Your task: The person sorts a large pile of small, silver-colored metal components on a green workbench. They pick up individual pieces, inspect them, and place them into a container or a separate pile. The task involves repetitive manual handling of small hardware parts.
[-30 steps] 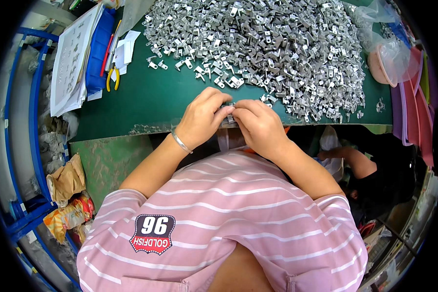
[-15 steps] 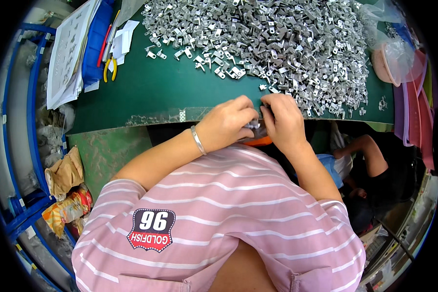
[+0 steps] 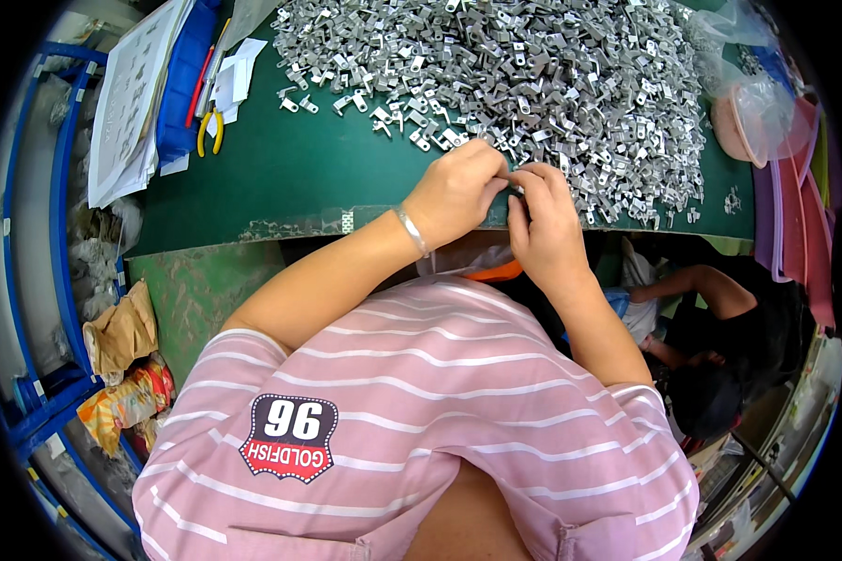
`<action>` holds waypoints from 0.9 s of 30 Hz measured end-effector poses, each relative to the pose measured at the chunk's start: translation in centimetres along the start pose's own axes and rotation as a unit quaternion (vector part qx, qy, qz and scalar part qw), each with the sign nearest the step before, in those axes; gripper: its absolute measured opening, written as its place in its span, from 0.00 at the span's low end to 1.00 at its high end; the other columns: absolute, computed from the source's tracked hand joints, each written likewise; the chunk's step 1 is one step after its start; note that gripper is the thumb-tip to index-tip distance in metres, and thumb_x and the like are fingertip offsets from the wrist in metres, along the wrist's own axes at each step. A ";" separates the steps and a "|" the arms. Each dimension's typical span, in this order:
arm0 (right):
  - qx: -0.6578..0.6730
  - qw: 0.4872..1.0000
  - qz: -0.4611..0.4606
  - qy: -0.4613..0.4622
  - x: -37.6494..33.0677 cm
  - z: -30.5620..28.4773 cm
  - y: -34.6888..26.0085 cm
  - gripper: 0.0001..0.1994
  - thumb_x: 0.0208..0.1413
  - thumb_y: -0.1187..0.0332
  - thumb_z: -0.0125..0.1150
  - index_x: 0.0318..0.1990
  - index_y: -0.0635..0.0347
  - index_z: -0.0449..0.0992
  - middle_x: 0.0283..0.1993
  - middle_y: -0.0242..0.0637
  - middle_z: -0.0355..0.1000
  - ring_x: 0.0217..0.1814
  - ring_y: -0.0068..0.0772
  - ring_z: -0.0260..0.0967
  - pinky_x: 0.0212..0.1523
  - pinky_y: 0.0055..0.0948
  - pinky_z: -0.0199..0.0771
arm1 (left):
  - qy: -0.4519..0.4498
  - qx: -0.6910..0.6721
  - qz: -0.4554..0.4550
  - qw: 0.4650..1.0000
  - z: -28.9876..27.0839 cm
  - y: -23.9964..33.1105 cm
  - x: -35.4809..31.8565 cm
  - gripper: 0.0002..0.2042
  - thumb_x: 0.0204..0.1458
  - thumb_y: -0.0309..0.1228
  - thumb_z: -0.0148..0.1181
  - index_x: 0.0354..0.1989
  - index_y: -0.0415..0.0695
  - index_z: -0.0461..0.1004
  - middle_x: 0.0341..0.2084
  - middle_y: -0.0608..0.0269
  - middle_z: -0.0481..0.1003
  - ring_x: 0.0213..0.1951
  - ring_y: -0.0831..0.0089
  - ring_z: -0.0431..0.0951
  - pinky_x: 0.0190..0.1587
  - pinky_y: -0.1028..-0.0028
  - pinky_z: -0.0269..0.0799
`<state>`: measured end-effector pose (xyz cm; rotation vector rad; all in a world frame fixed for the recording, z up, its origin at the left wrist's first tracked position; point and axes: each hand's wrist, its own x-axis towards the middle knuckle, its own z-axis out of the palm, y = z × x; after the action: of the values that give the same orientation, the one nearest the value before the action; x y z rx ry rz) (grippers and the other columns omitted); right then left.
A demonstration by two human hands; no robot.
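A big heap of small silver metal brackets covers the far middle and right of the green tabletop. At the heap's near edge my two hands meet, fingertips almost touching. My left hand, below a silver bangle, has its thumb and fingers pinched together. My right hand is curled, with its fingertips drawn in toward the left hand's. Anything between the fingertips is too small and covered to make out. Several loose brackets lie just beyond my left hand.
Yellow-handled pliers, a red pen and papers lie beside a blue bin at left. A pink basket with clear plastic stands at right. Blue shelving lines the left. A co-worker's arm shows below the table at right.
My left hand has moved away from me and right, from the table's edge to the heap. The silvery pieces under it are no longer visible. My right hand has shifted slightly forward.
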<state>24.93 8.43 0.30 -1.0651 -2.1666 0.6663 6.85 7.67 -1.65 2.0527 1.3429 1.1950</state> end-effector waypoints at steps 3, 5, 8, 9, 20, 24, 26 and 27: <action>0.057 0.998 0.019 -0.002 -0.3 -0.6 0.3 0.13 0.56 0.80 0.60 0.49 0.69 0.74 0.50 0.52 0.71 0.49 0.54 0.73 0.50 0.41 0.75 | -0.012 0.000 -0.048 0.999 -1.4 1.2 -1.1 0.09 0.50 0.21 0.67 0.39 0.39 0.76 0.38 0.53 0.74 0.35 0.55 0.78 0.38 0.64 0.75; 0.027 1.000 -0.005 0.011 -0.2 -0.4 0.7 0.12 0.57 0.79 0.60 0.48 0.68 0.75 0.48 0.51 0.71 0.48 0.54 0.73 0.49 0.41 0.75 | -0.010 0.021 -0.045 0.999 -1.9 1.5 -1.5 0.10 0.49 0.21 0.68 0.40 0.39 0.76 0.36 0.54 0.74 0.36 0.55 0.78 0.38 0.64 0.75; -0.001 0.999 -0.035 -0.019 -0.3 -0.3 0.1 0.11 0.55 0.77 0.64 0.46 0.67 0.76 0.46 0.49 0.72 0.46 0.53 0.73 0.47 0.41 0.75 | -0.030 0.036 -0.028 0.998 -2.0 1.5 -2.0 0.11 0.47 0.22 0.69 0.40 0.40 0.76 0.35 0.54 0.74 0.37 0.54 0.78 0.39 0.63 0.76; 0.020 0.998 -0.037 -0.045 -0.5 -0.3 0.0 0.11 0.54 0.77 0.65 0.45 0.67 0.76 0.45 0.49 0.72 0.46 0.53 0.73 0.47 0.41 0.75 | -0.046 0.035 -0.015 0.998 -1.8 1.4 -2.6 0.12 0.46 0.22 0.69 0.39 0.40 0.76 0.35 0.54 0.74 0.37 0.54 0.77 0.40 0.63 0.76; -0.004 0.987 -0.158 -0.032 1.7 -0.2 -0.4 0.11 0.54 0.77 0.64 0.45 0.64 0.78 0.46 0.47 0.73 0.48 0.51 0.73 0.48 0.43 0.75 | 0.081 0.149 -0.061 0.984 -5.3 0.3 -2.6 0.15 0.49 0.21 0.67 0.46 0.41 0.77 0.40 0.50 0.74 0.43 0.51 0.76 0.47 0.59 0.73; -0.084 0.979 -0.185 0.008 5.7 3.4 -1.0 0.15 0.54 0.76 0.61 0.50 0.65 0.76 0.54 0.45 0.73 0.58 0.50 0.70 0.59 0.45 0.68 | 0.069 0.229 -0.080 0.968 -6.0 -2.1 -1.0 0.14 0.49 0.20 0.65 0.45 0.39 0.75 0.43 0.50 0.71 0.46 0.49 0.74 0.50 0.58 0.71; -0.112 0.977 -0.178 -0.032 5.7 3.9 -1.0 0.18 0.52 0.77 0.59 0.52 0.64 0.75 0.56 0.43 0.73 0.61 0.48 0.68 0.62 0.45 0.64 | 0.019 0.189 -0.056 0.980 -6.0 -1.9 -1.3 0.14 0.48 0.20 0.65 0.44 0.39 0.75 0.44 0.50 0.71 0.46 0.49 0.74 0.50 0.59 0.72; -0.098 0.980 -0.168 -0.048 5.2 3.7 -1.1 0.18 0.52 0.78 0.59 0.52 0.63 0.75 0.56 0.43 0.73 0.61 0.48 0.68 0.62 0.44 0.64 | 0.022 0.159 -0.073 0.984 -5.3 -1.2 -1.8 0.14 0.46 0.19 0.66 0.42 0.39 0.75 0.42 0.50 0.71 0.46 0.50 0.74 0.50 0.60 0.72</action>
<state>19.26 11.55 0.14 -0.7445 -2.4590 0.3617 1.47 6.04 -0.39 2.1014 1.7700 1.0219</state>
